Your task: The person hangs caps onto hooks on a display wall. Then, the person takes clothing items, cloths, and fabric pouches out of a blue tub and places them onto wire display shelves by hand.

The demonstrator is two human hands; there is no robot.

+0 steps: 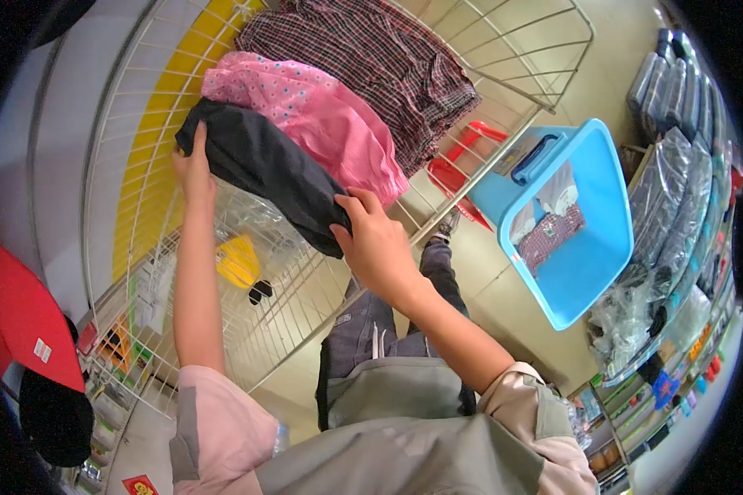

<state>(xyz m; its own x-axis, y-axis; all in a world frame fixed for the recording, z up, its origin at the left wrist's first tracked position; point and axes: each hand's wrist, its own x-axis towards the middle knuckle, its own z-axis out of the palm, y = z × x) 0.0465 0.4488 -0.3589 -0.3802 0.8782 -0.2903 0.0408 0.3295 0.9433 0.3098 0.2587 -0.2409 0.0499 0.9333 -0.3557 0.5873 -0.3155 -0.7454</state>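
A folded black garment lies across a white wire rack. My left hand grips its far left end, thumb on top and fingers mostly hidden beneath. At the opposite end, my right hand pinches the near right edge of the same cloth. Directly beside it on the rack is a folded pink garment, partly dotted with small spots. Beyond the pink one, a dark red and black plaid garment is laid flat.
To the right stands a light blue plastic tub with some patterned cloth in it. A red plastic stool is partly behind the rack. Plastic-wrapped goods line shelves at far right. At left hangs a red cap. A yellow item shows below the rack.
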